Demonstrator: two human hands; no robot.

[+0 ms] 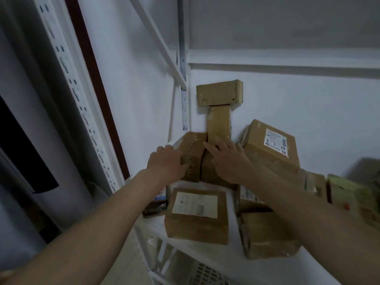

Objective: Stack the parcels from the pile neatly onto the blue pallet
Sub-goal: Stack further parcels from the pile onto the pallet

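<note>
Brown cardboard parcels lie piled on a white shelf (197, 256). My left hand (166, 163) rests on the left side of a taped brown box (193, 147) at the back left corner. My right hand (226, 159) lies flat, fingers spread, on the parcel beside it, at the foot of a tall narrow box (219, 122). That narrow box stands upright against the wall with a flat box (219, 92) balanced across its top. A labelled box (271, 145) leans at the right. Nearer me lies a box with a white label (195, 214). No blue pallet is in view.
White metal shelving uprights (184, 79) and an upper shelf beam (287, 62) frame the pile. More parcels (267, 235) and a blurred greenish package (353, 194) lie at the right. A lower shelf level holds a crate (205, 274). A perforated rail (82, 112) runs down the left.
</note>
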